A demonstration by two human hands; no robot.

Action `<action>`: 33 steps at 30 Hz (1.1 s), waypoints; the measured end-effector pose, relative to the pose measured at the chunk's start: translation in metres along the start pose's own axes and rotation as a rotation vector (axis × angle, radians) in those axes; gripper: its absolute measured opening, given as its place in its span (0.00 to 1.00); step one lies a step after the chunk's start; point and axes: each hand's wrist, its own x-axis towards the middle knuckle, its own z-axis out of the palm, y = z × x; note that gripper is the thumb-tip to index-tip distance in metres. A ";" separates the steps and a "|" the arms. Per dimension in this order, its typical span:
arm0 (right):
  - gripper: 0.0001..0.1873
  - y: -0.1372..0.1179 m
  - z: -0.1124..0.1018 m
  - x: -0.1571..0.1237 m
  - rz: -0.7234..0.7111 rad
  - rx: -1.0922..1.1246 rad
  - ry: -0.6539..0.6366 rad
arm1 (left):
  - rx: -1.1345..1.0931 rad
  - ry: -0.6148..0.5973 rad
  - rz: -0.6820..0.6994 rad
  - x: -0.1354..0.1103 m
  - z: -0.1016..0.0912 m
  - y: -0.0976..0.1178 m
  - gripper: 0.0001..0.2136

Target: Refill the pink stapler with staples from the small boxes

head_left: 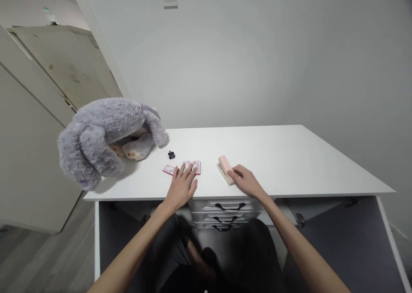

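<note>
My left hand lies flat on the white table, fingers spread, fingertips touching a row of small red-and-white cards. One card sits just left of the fingers. My right hand rests on the table with its fingers curled against the near end of a pink stapler, which lies flat. Whether the fingers grip the stapler or only touch it is unclear.
A big grey plush toy lies on the table's left corner, overhanging the edge. A small black object sits behind the cards. Drawers with black handles are under the table front. A door stands at the left.
</note>
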 end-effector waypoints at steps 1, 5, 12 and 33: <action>0.25 0.000 0.000 0.000 0.007 0.007 0.003 | -0.003 -0.004 0.014 0.001 0.001 0.005 0.25; 0.26 -0.002 -0.002 0.000 0.036 0.009 0.015 | -0.043 -0.038 0.102 0.003 0.003 0.019 0.25; 0.26 -0.006 -0.006 -0.001 0.033 0.046 -0.021 | -0.021 0.123 -0.009 0.003 0.001 -0.004 0.28; 0.26 -0.002 -0.004 0.003 0.099 0.138 0.000 | -0.288 -0.110 0.099 0.048 -0.003 -0.034 0.42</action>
